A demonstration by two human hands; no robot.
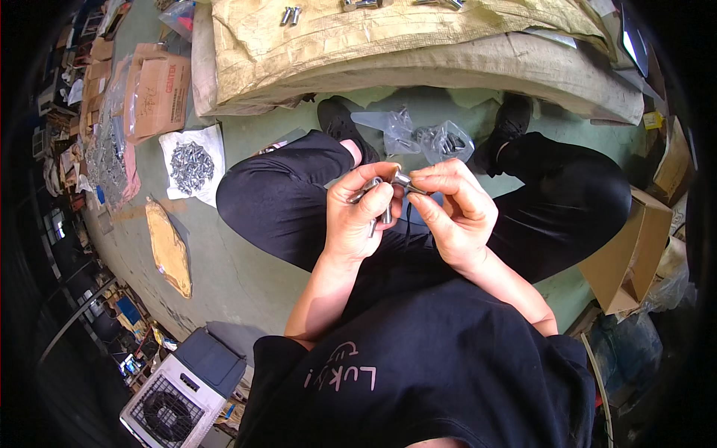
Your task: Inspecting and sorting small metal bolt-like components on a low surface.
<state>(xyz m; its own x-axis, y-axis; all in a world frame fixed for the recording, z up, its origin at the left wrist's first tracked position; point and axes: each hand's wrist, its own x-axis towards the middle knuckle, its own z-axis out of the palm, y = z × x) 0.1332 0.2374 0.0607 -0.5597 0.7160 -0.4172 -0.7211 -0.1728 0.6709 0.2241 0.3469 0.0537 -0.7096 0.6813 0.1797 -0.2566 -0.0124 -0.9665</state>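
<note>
In front of my lap, my left hand [349,220] is closed around several shiny metal bolts [386,216], whose shanks stick out below the fingers. My right hand [463,218] pinches one bolt [402,180] with a thick round head between thumb and fingertips. That bolt is right beside the left fingertips; whether they touch it, I cannot tell. Beyond the hands, two more bolts [290,16] lie on a yellowish woven sack [261,48], and other metal pieces [363,4] show at the top edge. The fingers partly hide what the left hand holds.
Clear plastic bags [446,140] with metal parts lie on the floor between my shoes. Left of my knee, a white sheet [212,145] carries a heap of bolts [191,167]. Cardboard boxes [158,93] stand left and right. A fan unit [166,409] sits at lower left.
</note>
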